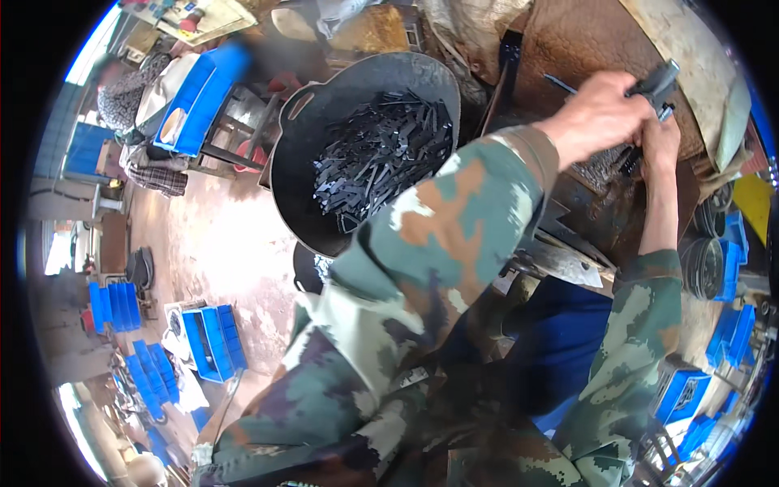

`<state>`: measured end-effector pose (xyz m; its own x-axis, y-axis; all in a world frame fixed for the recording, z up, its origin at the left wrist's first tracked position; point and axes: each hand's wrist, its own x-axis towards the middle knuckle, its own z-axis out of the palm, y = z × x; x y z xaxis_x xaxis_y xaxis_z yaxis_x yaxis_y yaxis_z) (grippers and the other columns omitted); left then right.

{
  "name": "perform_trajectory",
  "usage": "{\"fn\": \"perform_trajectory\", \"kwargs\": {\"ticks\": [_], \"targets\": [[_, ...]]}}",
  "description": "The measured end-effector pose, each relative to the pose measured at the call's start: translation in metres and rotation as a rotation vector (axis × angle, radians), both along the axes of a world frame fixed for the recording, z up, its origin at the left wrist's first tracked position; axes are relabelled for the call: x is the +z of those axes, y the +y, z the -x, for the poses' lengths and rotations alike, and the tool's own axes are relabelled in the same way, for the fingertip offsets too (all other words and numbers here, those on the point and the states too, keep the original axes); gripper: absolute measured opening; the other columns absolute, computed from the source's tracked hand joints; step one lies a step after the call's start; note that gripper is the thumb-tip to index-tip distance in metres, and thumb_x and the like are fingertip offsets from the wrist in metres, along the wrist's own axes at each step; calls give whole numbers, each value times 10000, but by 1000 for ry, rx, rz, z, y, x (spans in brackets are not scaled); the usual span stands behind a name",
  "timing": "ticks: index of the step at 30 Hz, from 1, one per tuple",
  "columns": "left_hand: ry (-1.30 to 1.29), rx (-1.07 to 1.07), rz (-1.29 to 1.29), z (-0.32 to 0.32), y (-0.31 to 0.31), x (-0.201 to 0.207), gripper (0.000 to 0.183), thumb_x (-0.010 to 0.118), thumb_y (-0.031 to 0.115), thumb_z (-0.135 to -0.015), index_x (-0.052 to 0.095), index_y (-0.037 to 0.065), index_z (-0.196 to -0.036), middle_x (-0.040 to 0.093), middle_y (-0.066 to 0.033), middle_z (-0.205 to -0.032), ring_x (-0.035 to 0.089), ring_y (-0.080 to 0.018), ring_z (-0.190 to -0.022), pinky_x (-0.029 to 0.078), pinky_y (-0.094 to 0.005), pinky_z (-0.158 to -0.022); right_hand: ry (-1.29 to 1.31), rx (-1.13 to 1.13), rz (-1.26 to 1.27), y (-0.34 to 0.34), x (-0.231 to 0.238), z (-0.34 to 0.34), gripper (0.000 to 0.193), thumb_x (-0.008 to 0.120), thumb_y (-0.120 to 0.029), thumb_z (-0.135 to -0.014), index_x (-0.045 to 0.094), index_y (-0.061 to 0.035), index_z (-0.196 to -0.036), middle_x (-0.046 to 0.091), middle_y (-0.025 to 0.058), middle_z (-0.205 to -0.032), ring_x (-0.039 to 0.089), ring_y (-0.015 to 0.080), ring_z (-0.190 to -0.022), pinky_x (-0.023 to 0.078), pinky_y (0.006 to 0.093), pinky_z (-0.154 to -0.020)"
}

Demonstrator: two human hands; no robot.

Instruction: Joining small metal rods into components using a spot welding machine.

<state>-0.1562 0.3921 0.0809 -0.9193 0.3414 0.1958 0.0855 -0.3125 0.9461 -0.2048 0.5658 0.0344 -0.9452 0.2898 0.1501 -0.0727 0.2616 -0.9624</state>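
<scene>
left hand (596, 114) and right hand (661, 138) raised, fingers curled

One sign (199, 18) shows at the top left, behind the blue bin: a flat, pale rectangular board lying tilted, with small blue and red patches on it. It is blurred, so its markings cannot be made out. No packages or screens show.

1. Basin (296, 174): dark metal, matt, scuffed rim.
2. Flat strips (381, 154) in basin: blackish metal, dull w/ slight sheen.
3. Part (656, 84) held in left hand (596, 114) & right hand (659, 138): grey metal, matt.
4. Sleeves (438, 235): camo cloth, woven, matt.
5. Bins (213, 341): blue plastic, smooth, semi-gloss.
6. Floor (219, 243): concrete-looking, rough, stained.
</scene>
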Motion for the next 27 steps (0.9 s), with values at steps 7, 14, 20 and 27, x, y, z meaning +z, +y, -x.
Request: {"fn": "perform_trajectory", "kwargs": {"ticks": [7, 14, 20, 27], "targets": [[-63, 82, 63, 2, 5, -38, 152, 587, 135, -887, 644, -3, -918, 563, -45, -654, 455, -94, -537, 369, -290, -479, 0, 79, 45, 2, 0, -2, 250, 536, -197, -1001, 549, -56, -795, 475, 1, -559, 454, 105, -467, 430, 282, -469], [1, 200, 326, -4, -7, -29, 294, 602, 214, -812, 697, -41, -924, 654, -177, -739, 611, -205, -703, 482, -350, -689, -4, 48, 38, -5, 6, -4, 308, 614, -288, -984, 585, -55, -785, 463, -14, -529, 431, 88, -438, 409, 256, -456], [82, 265, 328, -4, -21, -23, 301, 625, 224, -816, 701, -38, -944, 672, -203, -768, 639, -210, -722, 493, -349, -708, 5, 72, 24, -17, 16, -23, 251, 650, -262, -964, 677, -19, -908, 486, -15, -545, 413, 75, -432, 413, 253, -455], [142, 275, 410, 9, -40, -39, 298, 632, 280, -786, 716, 8, -874, 684, -211, -778, 682, -354, -780, 528, -402, -751, -156, 232, 20, -23, 36, -120, 200, 722, -193, -904, 709, -38, -1031, 571, -30, -654, 374, 31, -438, 390, 220, -437]]}}
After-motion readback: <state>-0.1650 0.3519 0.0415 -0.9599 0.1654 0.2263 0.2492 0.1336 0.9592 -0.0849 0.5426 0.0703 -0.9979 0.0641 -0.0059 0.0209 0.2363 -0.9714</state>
